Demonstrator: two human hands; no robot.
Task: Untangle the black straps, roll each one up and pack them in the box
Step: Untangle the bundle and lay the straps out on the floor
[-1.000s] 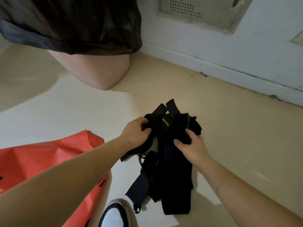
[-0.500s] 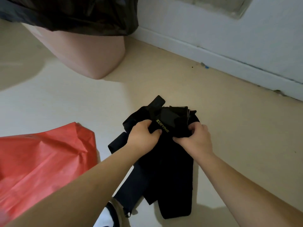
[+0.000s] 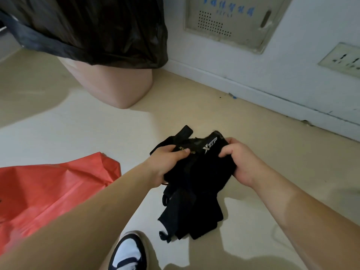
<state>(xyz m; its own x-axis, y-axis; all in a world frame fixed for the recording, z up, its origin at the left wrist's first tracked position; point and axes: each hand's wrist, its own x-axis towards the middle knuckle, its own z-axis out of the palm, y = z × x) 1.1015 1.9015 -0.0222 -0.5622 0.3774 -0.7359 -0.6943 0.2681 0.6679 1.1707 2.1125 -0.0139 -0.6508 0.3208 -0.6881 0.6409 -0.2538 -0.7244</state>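
A tangled bundle of black straps [image 3: 196, 184] hangs in front of me above the beige floor, with white and yellow lettering near its top. My left hand [image 3: 165, 162] grips the bundle's upper left part, thumb lying over the yellow lettering. My right hand [image 3: 241, 160] grips its upper right edge with curled fingers. Loose strap ends dangle down to the floor below both hands. No box is in view.
A red bag [image 3: 50, 191] lies on the floor at the left. A pink bin [image 3: 115, 84] lined with a black plastic bag [image 3: 93, 28] stands at the back left. The white wall [image 3: 243, 61] with a baseboard runs along the right. My shoe [image 3: 128, 252] shows at the bottom.
Both hands have spread the top of the bundle apart, exposing white lettering. The right hand moved right. The camera tilted up, showing more of the wall.
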